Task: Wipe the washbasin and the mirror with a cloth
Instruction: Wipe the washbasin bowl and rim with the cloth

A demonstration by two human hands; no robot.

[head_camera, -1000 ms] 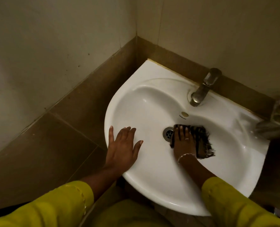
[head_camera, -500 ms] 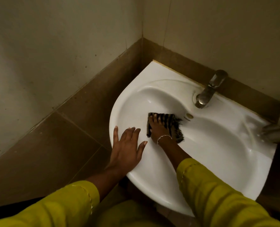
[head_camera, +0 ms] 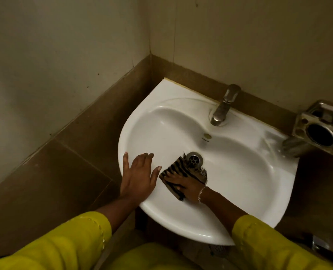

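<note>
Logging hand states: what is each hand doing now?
Left hand: open, flat on the basin rim.
Right hand: pressing the cloth into the basin.

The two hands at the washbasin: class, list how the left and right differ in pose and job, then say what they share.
The left hand lies flat and empty on the washbasin rim; the right hand presses a striped cloth inside the bowl beside the drain. The right wrist wears a bracelet; the left shows none. Both come from yellow sleeves.
</note>
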